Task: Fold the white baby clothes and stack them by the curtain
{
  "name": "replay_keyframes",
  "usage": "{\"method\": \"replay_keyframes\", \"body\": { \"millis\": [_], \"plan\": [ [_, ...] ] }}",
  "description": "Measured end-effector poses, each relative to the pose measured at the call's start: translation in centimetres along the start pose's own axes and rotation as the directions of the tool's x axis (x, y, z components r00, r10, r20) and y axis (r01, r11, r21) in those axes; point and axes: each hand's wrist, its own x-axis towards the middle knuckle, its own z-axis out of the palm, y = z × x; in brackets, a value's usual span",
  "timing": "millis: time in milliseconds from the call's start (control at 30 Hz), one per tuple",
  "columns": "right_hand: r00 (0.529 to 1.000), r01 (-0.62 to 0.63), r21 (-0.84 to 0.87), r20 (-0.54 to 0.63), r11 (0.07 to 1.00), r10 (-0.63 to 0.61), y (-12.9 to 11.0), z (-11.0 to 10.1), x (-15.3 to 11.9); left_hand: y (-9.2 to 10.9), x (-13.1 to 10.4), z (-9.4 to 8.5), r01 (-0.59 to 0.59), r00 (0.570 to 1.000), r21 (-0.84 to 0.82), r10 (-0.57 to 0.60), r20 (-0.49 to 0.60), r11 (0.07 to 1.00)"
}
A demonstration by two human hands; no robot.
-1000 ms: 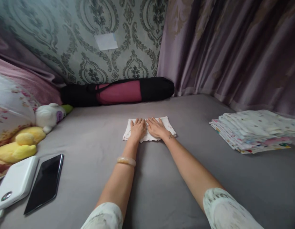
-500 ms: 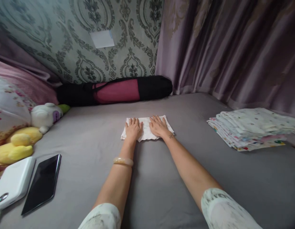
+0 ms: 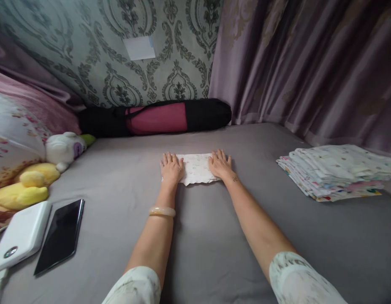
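A white folded cloth with a faint print lies flat on the grey bed sheet, its near edge wavy. My left hand rests palm down over the cloth's left end, fingers spread and pointing away from me. Over the right end lies my right hand, also flat with its fingers apart. Both hands cover the cloth's side edges, while its middle shows between them.
At the right is a stack of folded printed cloths. A black phone and a white power bank lie at left, near yellow and white plush toys. A black and red long bag lies along the wall.
My hands have slid apart, from near the cloth's middle out to its left and right ends. More of the cloth's middle shows now. The view has shifted slightly.
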Motion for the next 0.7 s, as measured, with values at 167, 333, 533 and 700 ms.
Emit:
{"method": "replay_keyframes", "body": {
  "millis": [167, 333, 533, 700],
  "plan": [
    [1.0, -0.027, -0.014, 0.002, 1.0, 0.027, 0.6, 0.2, 0.0, -0.4, 0.2, 0.1, 0.05, 0.997, -0.041, -0.047, 0.066, 0.998],
    [1.0, -0.017, 0.017, -0.02, 1.0, 0.017, 0.5, 0.6, -0.1, -0.6, 0.2, 0.4, 0.047, 0.997, -0.057, -0.043, 0.071, 0.997],
    [0.999, -0.051, 0.259, 0.011, 0.964, 0.049, 1.7, -0.2, 0.7, -0.5, 0.0, 0.1, 0.027, 0.999, -0.067, -0.025, 0.028, 0.997],
    [0.979, -0.204, 0.461, 0.093, 0.864, 0.181, 5.0, -2.6, 1.5, -1.9, 0.8, -1.3, 0.149, 0.989, -0.039, -0.149, 0.003, 0.988]
  ]
}}
